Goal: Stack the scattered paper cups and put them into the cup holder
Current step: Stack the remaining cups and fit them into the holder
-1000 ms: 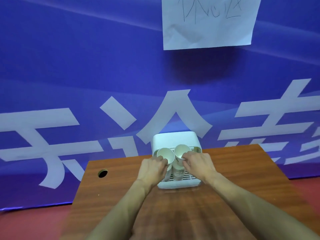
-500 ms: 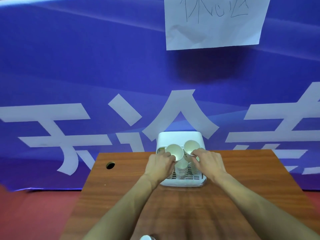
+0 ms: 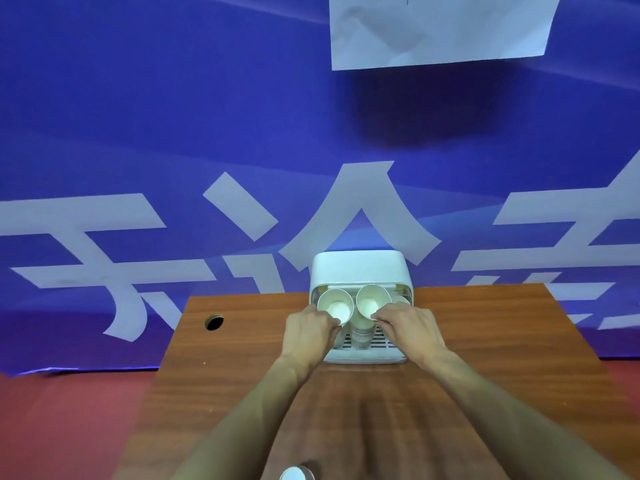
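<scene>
Blue printed banner (image 3: pixel 173 133): one, hanging behind, with one white paper sheet (image 3: pixel 440 29) fixed high on it.
Brown wooden desk (image 3: pixel 485 341): one, carrying everything; one round cable hole (image 3: pixel 214 322) at its left.
White plastic cup holder (image 3: pixel 360 268): one, at the desk's far edge, against the banner.
Hands: left hand (image 3: pixel 306 332) curls round the left white paper cup stack (image 3: pixel 335 306); right hand (image 3: pixel 410 327) pinches the rim of the right white paper cup stack (image 3: pixel 372 301).
Stacks: two, side by side, tilted in the holder's mouth.
Progress: nearly done, I judge; both stacks need seating, and one small white round object (image 3: pixel 294 474) at the near edge may be a leftover cup.
</scene>
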Tool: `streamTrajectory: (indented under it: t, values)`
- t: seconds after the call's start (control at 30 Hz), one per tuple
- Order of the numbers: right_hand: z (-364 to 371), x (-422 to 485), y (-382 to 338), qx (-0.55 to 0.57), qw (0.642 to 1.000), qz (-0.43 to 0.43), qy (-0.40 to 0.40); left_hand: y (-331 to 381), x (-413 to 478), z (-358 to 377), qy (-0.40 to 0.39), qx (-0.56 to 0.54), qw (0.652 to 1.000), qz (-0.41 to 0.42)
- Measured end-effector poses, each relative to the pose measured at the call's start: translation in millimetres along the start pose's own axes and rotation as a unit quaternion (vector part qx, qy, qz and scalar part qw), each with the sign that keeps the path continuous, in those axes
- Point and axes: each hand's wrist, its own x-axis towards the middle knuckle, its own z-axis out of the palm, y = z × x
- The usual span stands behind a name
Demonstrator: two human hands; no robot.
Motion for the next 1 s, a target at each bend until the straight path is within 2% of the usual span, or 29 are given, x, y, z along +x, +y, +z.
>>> streamTrajectory:
  t: [0.6,0.73,0.87,1.0]
  values:
    - [59.2,11.8,11.1,-0.003,0.998,0.018,-0.054,-15.5,24.8,58.7,-0.066,-0.011,0.998,-0.007]
    - [66.9,10.3,10.6,0.038,0.998,0.026,-0.038,-16.2,27.0,65.8,-0.078,-0.014,0.997,-0.004]
    - [72.9,9.7,10.2,0.022,0.999,0.019,-0.026,-19.4,28.8,71.0,-0.093,-0.067,0.993,-0.01]
    - [78.9,9.5,11.1,0.025,0.999,0.012,-0.02,-22.5,32.1,81.8,-0.101,-0.053,0.993,0.002]
